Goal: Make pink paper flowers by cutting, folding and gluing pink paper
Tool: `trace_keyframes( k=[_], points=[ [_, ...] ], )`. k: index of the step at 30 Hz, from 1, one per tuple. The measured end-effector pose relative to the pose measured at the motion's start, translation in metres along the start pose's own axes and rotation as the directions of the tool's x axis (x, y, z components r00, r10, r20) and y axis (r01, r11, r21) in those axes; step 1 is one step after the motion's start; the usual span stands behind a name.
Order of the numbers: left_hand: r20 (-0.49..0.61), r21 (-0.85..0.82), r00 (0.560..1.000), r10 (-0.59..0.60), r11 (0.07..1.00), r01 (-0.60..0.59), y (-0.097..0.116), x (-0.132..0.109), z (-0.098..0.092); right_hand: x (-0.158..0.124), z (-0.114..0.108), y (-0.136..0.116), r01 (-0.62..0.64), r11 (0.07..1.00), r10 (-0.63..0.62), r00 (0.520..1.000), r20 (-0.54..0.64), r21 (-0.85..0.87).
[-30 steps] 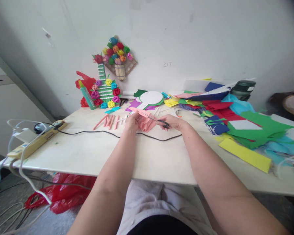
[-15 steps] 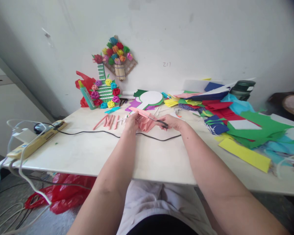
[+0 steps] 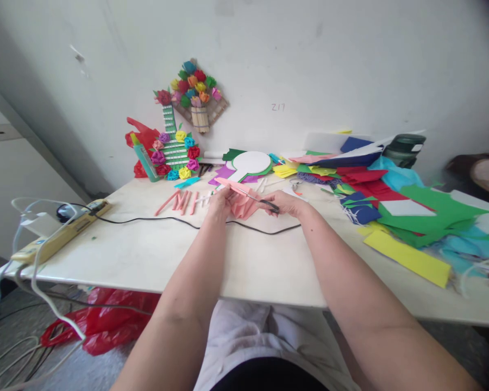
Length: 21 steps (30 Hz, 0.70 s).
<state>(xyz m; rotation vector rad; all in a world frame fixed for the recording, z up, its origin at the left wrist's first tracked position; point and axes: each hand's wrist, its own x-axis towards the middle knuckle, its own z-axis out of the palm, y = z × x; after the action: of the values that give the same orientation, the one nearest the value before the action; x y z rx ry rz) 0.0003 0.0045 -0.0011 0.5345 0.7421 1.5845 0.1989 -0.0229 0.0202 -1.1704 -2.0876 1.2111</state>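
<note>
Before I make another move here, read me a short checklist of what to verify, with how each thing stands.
1. Scissors held in the right grip: ok.
2. Pink paper held by the left grip: ok.
3. Left grip well clear of the scissor tips: cannot tell; they look close together.
4. Black cord out of the way: not ok; it runs across the table by both wrists.
5. Pink strips away from the scissors: ok; they lie left of the left grip.
</note>
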Motion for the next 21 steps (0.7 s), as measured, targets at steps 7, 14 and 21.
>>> trace_keyframes(
  k=[7, 14, 21],
  points=[
    [0.004, -0.003, 1.0, 0.002, 1.0, -0.002, 0.0004, -0.001, 0.0001, -0.0001, 0.0005, -0.0006, 0.027, 1.0, -0.027, 1.0, 0.006, 0.011],
    [-0.001, -0.005, 1.0, 0.007, 1.0, -0.007, 0.0018, -0.0038, 0.0017, -0.0036, 0.0015, -0.0074, 0.047, 0.999, -0.047, 0.999, -0.002, 0.004],
    [-0.004, -0.026, 1.0, 0.007, 1.0, -0.007, 0.0023, -0.0054, 0.0029, -0.0045, 0.0015, -0.009, 0.051, 0.999, -0.051, 0.999, -0.006, 0.013]
  ],
)
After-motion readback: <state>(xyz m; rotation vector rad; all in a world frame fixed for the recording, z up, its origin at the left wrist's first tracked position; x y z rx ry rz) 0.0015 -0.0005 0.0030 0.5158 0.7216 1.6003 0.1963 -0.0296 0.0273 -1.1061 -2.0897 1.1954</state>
